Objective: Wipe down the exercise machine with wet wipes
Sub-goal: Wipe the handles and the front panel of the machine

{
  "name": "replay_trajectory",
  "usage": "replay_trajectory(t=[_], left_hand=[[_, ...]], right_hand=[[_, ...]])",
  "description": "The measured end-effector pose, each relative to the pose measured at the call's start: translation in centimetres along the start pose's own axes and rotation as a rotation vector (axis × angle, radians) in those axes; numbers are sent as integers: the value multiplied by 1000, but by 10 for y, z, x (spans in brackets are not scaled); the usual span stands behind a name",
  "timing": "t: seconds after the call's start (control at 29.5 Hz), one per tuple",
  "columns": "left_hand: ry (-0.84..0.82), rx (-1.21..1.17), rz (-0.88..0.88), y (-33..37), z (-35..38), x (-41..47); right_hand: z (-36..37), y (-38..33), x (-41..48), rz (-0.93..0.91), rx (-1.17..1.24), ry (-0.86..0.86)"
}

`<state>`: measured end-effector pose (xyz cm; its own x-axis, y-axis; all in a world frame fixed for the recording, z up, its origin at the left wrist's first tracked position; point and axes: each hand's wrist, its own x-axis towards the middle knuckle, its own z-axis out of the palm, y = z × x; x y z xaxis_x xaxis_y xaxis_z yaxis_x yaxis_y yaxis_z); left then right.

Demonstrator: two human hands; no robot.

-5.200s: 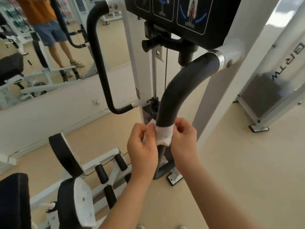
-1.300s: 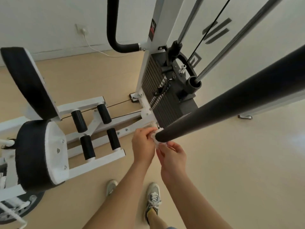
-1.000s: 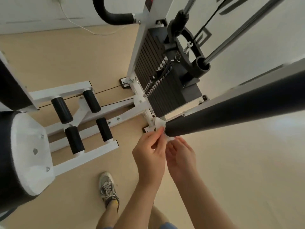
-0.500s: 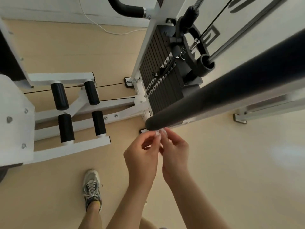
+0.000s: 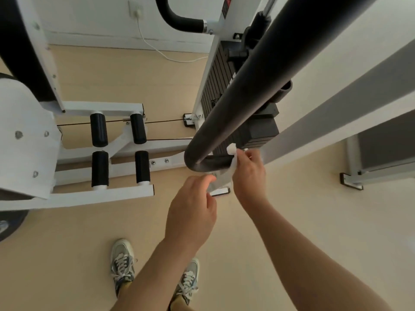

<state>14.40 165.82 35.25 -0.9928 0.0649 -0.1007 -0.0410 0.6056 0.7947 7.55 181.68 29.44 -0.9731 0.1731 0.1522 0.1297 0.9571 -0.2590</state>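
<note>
A thick black padded handle bar (image 5: 242, 86) of the exercise machine runs down from the upper right and bends at its bottom end. A white wet wipe (image 5: 226, 171) is looped under that lower bend. My right hand (image 5: 248, 173) pinches the wipe's upper end beside the bar. My left hand (image 5: 190, 209) holds the wipe's lower end just below the bend, fingers curled on it.
The black weight stack (image 5: 226, 102) stands behind the bar inside the white frame (image 5: 325, 104). Black foam rollers (image 5: 98, 131) on a white foot frame lie at the left, beside a white-backed pad (image 5: 24, 142). My two shoes (image 5: 122, 263) stand on the beige floor.
The view has dropped lower along the bar since earlier. My hands have spread apart and now stretch the wipe under the bar's bottom bend; half a second ago they were together at its tip.
</note>
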Motion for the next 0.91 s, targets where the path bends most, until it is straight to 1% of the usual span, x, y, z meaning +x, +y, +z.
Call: replay_trajectory(t=[0.03, 0.07, 0.14, 0.2, 0.24, 0.27, 0.34, 0.41, 0.47, 0.51, 0.54, 0.58, 0.64, 0.68, 0.74, 0.78, 0.81, 0.85, 0.91], left_hand=[[-38, 61, -11, 0, 1, 2], [-69, 114, -22, 0, 2, 4], [-96, 175, -46, 1, 2, 9], [-119, 247, -42, 0, 1, 13], [-138, 284, -30, 0, 1, 15], [-155, 300, -13, 1, 2, 16], [-183, 270, 65, 9, 6, 16], [-222, 264, 206, 21, 13, 16], [-239, 309, 293, 29, 20, 24], [-236, 334, 299, 31, 22, 31], [-223, 352, 292, 32, 22, 37], [-207, 364, 282, 32, 22, 44], [-183, 399, 267, 32, 21, 56], [-184, 421, 278, 33, 22, 60], [-217, 436, 323, 33, 22, 64], [-253, 435, 343, 34, 23, 64], [-287, 433, 356, 34, 24, 64], [-303, 426, 361, 34, 24, 63], [-288, 441, 394, 35, 28, 64]], right_hand=[[1, -12, -2, 41, 47, -1], [3, -28, -8, 27, 125, -24], [9, -56, -26, -89, 253, -102], [9, -51, -27, -250, 246, -120], [5, -38, -18, -321, 208, -124], [-1, -21, -8, -350, 127, -145], [-16, 11, 11, -292, -67, -192], [-25, 35, 21, -114, -131, -223], [-24, 43, 23, 58, -104, -167], [-20, 37, 21, 132, -47, -152], [-17, 26, 17, 166, 23, -158], [-12, 14, 12, 121, 86, -169], [-1, -6, -2, -120, 142, -157], [1, -8, -6, -175, 173, -149], [0, 4, -4, -182, 256, -139], [2, 17, -3, -168, 290, -102], [2, 29, -4, -112, 308, -46], [4, 38, -8, -16, 349, 6], [8, 36, -15, 213, 513, 94]])
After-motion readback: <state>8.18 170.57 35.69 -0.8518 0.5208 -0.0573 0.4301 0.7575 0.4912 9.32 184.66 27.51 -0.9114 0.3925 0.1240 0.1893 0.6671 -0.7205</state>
